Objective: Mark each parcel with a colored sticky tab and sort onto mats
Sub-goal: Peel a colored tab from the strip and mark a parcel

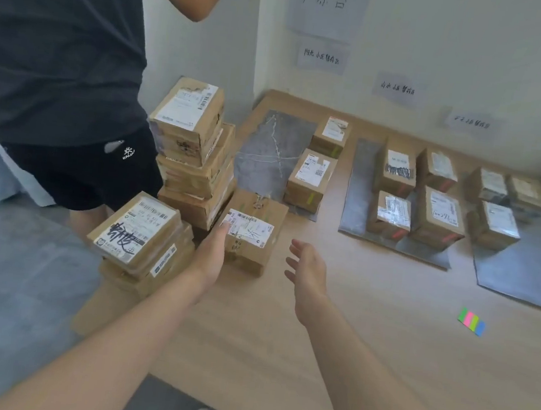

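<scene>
Your left hand (210,258) is at the near parcel (255,237), fingers straight, tips touching the left edge of its white label; nothing gripped. Your right hand (305,269) hovers just to the parcel's right, fingers spread and relaxed, holding nothing and not touching the box. The parcel sits flat on the wooden surface (280,341), right against the foot of the tall stack of boxes (195,169) on your left. The sticky tabs (471,321), a green, pink, yellow and blue strip, lie well off to your right on the wood. Beyond, the left mat (264,157) carries two boxes along its right edge, the middle mat (354,207) carries four, and the right mat (531,275) has a cluster at its far end. Another person (59,62) in dark clothes stands beside the stack.
</scene>
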The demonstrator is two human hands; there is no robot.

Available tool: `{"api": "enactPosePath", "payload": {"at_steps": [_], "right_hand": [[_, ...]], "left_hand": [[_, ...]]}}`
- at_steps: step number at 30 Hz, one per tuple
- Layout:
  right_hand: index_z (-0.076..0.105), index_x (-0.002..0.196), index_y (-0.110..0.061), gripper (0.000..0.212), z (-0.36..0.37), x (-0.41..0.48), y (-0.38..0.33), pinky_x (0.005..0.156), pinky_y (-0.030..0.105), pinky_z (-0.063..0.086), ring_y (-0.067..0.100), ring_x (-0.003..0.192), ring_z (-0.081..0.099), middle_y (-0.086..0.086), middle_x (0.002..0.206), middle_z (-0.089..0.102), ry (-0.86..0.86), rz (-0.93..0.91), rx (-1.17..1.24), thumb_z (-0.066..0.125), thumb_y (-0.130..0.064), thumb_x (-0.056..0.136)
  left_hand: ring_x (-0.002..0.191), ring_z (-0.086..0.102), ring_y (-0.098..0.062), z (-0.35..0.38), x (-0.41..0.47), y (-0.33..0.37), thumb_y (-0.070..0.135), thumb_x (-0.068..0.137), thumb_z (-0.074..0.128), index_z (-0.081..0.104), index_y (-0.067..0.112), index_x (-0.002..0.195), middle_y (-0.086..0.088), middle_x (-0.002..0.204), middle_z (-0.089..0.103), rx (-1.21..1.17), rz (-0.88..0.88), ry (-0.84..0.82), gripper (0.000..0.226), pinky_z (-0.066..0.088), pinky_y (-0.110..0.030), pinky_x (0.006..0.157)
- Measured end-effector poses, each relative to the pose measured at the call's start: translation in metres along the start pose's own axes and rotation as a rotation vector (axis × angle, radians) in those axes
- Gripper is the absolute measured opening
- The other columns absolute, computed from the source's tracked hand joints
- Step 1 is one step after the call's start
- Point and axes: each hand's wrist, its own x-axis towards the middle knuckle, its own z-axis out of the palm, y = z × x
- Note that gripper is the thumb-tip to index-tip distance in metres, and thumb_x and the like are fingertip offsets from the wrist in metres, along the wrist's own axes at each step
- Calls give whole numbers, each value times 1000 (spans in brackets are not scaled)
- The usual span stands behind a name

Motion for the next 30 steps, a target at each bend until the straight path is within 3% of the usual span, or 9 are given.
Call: {"api": "enactPosePath", "payload": {"at_steps": [2,6,8,10,11,16,22,26,30], "right_hand": [[65,110,-27,28,13,9,10,107,44,47,24,119,58,2,124,64,8,16,-19,38,-28,103],[58,85,-30,25,35,28,22,110,44,44,21,111,57,-16,97,58,57,49,-50,40,-29,104],[61,94,-25,24,42,34,28,110,44,44,23,111,57,-4,110,63,58,80,-52,40,-30,105],[63,117,-6,34,47,37,33,111,49,42,34,122,56,12,129,61,74,116,-39,41,-30,105],[59,123,0,39,49,40,36,111,50,41,34,125,53,10,129,58,79,132,-39,41,-29,105],[60,88,-27,24,57,55,50,108,40,43,11,94,52,-16,93,57,63,142,-80,42,-32,103],[69,105,-19,34,62,57,57,108,37,42,18,121,57,-10,102,64,20,167,-84,43,-37,95],[71,102,-17,44,61,51,54,109,40,41,18,101,60,-8,99,66,25,168,-112,41,-44,84],[74,101,-20,48,52,40,56,82,31,46,21,107,65,-4,106,73,66,174,-105,36,-44,82]], "left_hand": [[119,36,-5,-2,13,-8,51,104,34,49,31,143,16,128,44,-7,-14,-4,46,28,-34,116],[122,35,-1,-5,39,-25,49,103,36,49,30,144,18,129,43,-18,-16,11,47,29,-37,118],[121,38,-2,-6,52,-32,47,103,36,47,29,145,15,133,45,-15,-19,19,48,31,-39,118],[116,40,-3,-8,63,-38,45,101,38,49,25,143,12,132,46,-32,-46,42,48,33,-43,117],[113,41,-3,-9,67,-39,47,99,38,50,24,141,12,128,46,-31,-55,44,49,33,-45,116],[99,43,-2,-12,84,-39,59,76,40,59,24,128,25,100,46,-5,-89,42,65,35,-47,111],[115,41,-11,-14,87,-40,56,82,43,64,26,119,9,126,46,54,-61,68,52,34,-48,112],[113,39,-10,-17,87,-41,41,101,38,70,22,110,5,131,44,142,-3,74,38,28,-32,98],[105,42,-11,-15,80,-42,43,102,36,70,17,102,4,125,46,162,-7,100,43,26,-31,93]]}}
